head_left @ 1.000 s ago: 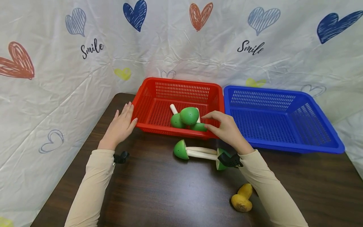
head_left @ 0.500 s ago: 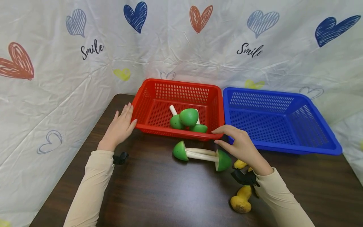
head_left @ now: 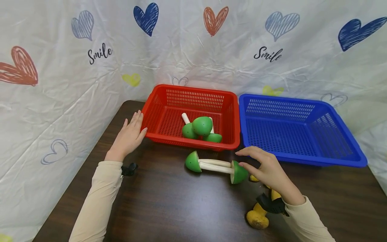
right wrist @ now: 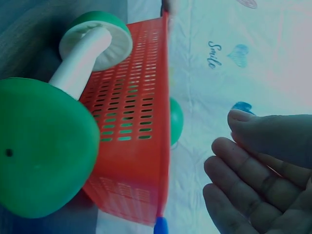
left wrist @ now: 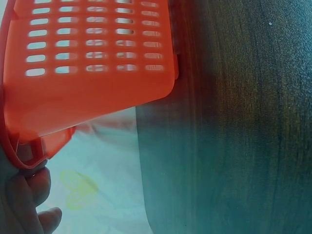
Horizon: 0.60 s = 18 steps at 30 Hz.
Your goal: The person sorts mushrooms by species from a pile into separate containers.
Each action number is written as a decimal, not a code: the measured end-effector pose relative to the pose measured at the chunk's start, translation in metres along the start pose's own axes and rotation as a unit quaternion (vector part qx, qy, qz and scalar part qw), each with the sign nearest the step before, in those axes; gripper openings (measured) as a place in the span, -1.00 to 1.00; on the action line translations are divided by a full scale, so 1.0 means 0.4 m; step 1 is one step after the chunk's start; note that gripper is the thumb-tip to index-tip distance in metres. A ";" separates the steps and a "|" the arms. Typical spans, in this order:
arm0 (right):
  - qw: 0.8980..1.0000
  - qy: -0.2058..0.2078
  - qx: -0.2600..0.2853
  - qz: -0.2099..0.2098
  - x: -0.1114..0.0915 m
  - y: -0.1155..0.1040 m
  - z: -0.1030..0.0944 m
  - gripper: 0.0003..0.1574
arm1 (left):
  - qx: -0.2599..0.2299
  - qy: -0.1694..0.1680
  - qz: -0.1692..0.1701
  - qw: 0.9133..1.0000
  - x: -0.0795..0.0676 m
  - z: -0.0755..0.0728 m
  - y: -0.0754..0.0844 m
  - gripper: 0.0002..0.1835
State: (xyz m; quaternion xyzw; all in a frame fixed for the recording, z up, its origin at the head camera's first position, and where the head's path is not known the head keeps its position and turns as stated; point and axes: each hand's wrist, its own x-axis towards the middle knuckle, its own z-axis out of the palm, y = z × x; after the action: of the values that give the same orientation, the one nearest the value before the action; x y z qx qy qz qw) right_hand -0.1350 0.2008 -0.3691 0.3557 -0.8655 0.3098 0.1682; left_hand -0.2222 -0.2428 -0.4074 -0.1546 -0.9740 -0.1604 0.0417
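My left hand (head_left: 127, 137) rests with straight fingers against the left rim of the red basket (head_left: 193, 99); the left wrist view shows its fingertips (left wrist: 39, 187) at the rim. Inside that basket lie several green-capped toy mushrooms (head_left: 202, 126) with white stems. Two more lie side by side on the table in front, one with its cap (head_left: 192, 162) to the left, the other with its cap (head_left: 239, 172) to the right. My right hand (head_left: 267, 169) is above the table by the right cap, thumb and fingers apart, holding nothing. The right wrist view shows the same bare palm (right wrist: 263, 180).
A blue basket (head_left: 281, 134) stands right of the red one, with nothing visible in it. Several yellow mushroom-shaped pieces (head_left: 257, 220) lie at the right, partly under my right forearm. A white cloth with printed hearts (head_left: 211, 50) hangs behind the dark wooden table (head_left: 169, 208).
My right hand has drawn back from the red basket, over its front rim, toward the right and nearer to me. My left hand stays at the basket's left rim.
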 end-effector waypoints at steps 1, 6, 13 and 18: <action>1.000 -0.003 0.003 0.002 -0.005 0.002 0.000 -0.43 | 0.000 0.000 0.000 1.000 0.001 0.000 0.000 -0.31; 1.000 -0.023 0.006 0.010 -0.021 0.009 0.007 -0.47 | -0.001 0.002 0.002 1.000 0.000 0.000 -0.002 -0.32; 0.998 -0.051 -0.019 -0.009 -0.037 0.020 0.022 -0.46 | -0.003 0.001 0.004 1.000 0.001 0.001 -0.003 -0.32; 0.998 -0.067 -0.016 -0.012 -0.053 0.034 0.032 -0.47 | 0.002 0.002 0.002 1.000 0.001 0.002 -0.001 -0.31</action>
State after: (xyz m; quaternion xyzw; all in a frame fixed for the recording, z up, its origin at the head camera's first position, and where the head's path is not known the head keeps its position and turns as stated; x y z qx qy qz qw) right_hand -0.1310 0.2106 -0.3954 0.3832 -0.8754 0.2692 0.1196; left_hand -0.2228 -0.2427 -0.4083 -0.1560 -0.9739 -0.1589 0.0439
